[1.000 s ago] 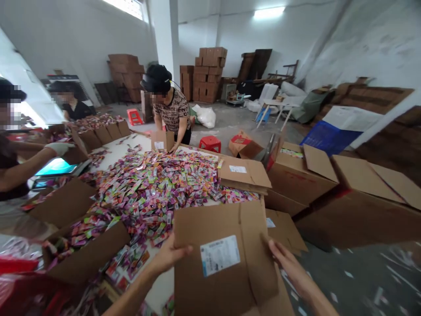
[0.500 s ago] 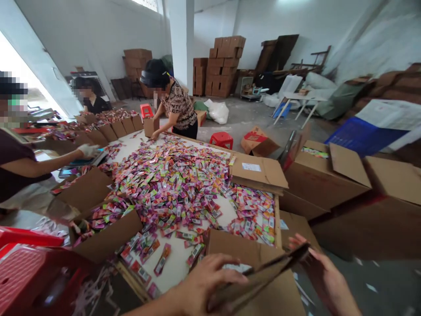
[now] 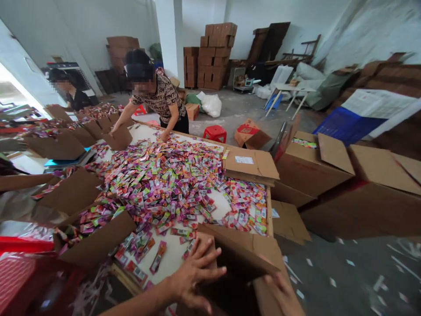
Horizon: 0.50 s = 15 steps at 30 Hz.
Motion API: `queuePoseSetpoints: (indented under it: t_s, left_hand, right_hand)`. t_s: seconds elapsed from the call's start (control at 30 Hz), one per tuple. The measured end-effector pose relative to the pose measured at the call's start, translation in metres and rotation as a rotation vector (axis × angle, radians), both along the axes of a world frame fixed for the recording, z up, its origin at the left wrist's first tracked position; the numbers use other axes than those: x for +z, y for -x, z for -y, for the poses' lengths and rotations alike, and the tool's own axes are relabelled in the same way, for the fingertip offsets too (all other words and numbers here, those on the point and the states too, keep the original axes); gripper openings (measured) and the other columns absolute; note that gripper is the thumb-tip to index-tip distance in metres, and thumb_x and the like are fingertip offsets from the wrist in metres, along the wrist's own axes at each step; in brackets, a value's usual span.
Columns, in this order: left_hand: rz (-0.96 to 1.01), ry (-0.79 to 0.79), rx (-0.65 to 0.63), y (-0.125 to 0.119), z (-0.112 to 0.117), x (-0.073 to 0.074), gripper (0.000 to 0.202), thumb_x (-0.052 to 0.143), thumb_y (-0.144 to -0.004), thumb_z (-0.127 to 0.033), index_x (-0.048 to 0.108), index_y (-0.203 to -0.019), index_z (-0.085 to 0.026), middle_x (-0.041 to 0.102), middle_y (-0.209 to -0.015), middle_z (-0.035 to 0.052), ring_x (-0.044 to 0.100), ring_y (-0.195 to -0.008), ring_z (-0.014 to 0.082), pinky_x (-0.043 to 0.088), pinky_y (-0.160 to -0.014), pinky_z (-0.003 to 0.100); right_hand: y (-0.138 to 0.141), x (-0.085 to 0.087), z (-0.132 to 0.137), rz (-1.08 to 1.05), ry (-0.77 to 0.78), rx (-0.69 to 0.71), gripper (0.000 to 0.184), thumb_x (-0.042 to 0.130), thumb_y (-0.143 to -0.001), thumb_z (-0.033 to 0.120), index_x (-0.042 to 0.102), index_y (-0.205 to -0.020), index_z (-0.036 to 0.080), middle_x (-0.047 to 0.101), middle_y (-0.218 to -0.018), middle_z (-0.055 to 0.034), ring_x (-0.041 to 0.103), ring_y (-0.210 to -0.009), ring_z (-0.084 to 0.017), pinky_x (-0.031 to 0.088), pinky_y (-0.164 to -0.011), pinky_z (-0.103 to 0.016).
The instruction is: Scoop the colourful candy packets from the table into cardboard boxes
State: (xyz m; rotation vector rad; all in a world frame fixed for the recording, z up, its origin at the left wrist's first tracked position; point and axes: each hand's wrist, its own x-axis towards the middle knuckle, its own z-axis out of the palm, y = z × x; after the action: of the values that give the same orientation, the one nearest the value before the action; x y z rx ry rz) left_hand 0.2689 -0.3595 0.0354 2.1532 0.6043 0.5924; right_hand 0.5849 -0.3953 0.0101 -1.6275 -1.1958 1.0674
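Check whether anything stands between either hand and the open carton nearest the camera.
Nothing visible does. The left hand, fingers spread, is at the left side of the carton; the right hand is at its right. The loose packets lie beyond it and to its left.

Flat ctn (image 3: 233,256) opened up, L hand (image 3: 199,274) now splayed at its flap; co-worker's (image 3: 164,96) box (image 3: 119,138) moved nr box row (image 3: 94,130).

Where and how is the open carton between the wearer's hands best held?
The carton is probably best gripped by opposite edges of its mouth, left hand from the left and right hand from the right: it gapes between them, exposing thin cardboard walls to pinch.
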Motion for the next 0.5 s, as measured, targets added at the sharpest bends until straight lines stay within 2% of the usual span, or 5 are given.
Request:
queuePoseSetpoints:
  t_s: [0.17, 0.3, 0.4, 0.47, 0.5]
  left_hand:
    - [-0.008, 0.376, 0.001, 0.015, 0.022, 0.025, 0.07, 0.044, -0.08, -0.077, 0.056, -0.136, -0.037, 0.046, -0.153, 0.0061, 0.008, -0.151, 0.0395, -0.017, -0.111, 0.068]
    - [0.205, 0.633, 0.395, 0.001, 0.035, 0.011, 0.046, 0.053, -0.088, -0.06, 0.073, -0.11, -0.025, 0.076, -0.108, 0.0118, 0.058, -0.124, 0.0321, 0.031, -0.113, 0.057]
    - [0.338, 0.571, 0.732, -0.009, 0.036, -0.007, 0.067, 0.063, -0.084, -0.055, 0.045, -0.14, -0.024, 0.061, -0.134, 0.0149, 0.051, -0.131, 0.0304, 0.031, -0.115, 0.053]
    - [0.352, 0.478, 0.788, -0.011, 0.032, -0.014, 0.081, 0.068, -0.08, -0.054, 0.032, -0.148, -0.027, 0.033, -0.158, 0.0151, 0.022, -0.149, 0.0314, 0.019, -0.121, 0.053]
    - [0.342, 0.477, 0.755, -0.01, 0.029, -0.014, 0.077, 0.069, -0.08, -0.054, 0.038, -0.145, -0.027, 0.022, -0.163, 0.0138, 0.013, -0.152, 0.032, 0.017, -0.122, 0.053]
  right_hand:
    - [0.027, 0.009, 0.009, -0.16, 0.106, -0.083, 0.057, 0.077, -0.061, 0.057, 0.071, -0.109, 0.026, 0.072, -0.119, -0.0078, 0.063, -0.117, -0.033, 0.055, -0.098, -0.039]
    - [0.026, 0.006, 0.0, -0.167, 0.077, -0.148, 0.047, 0.08, -0.053, 0.06, 0.077, -0.085, 0.026, 0.075, -0.106, -0.0087, 0.066, -0.111, -0.035, 0.057, -0.094, -0.043]
    - [0.016, -0.004, 0.001, -0.206, 0.08, -0.15, 0.041, 0.081, -0.048, 0.064, 0.073, -0.062, 0.026, 0.076, -0.097, -0.0096, 0.066, -0.109, -0.038, 0.054, -0.097, -0.051]
    - [0.006, -0.01, 0.008, -0.221, 0.093, -0.151, 0.044, 0.079, -0.049, 0.068, 0.065, -0.047, 0.026, 0.076, -0.094, -0.0094, 0.065, -0.11, -0.04, 0.051, -0.1, -0.056]
    - [0.0, -0.012, 0.012, -0.228, 0.101, -0.145, 0.047, 0.077, -0.051, 0.069, 0.06, -0.041, 0.026, 0.076, -0.097, -0.009, 0.063, -0.113, -0.042, 0.048, -0.103, -0.058]
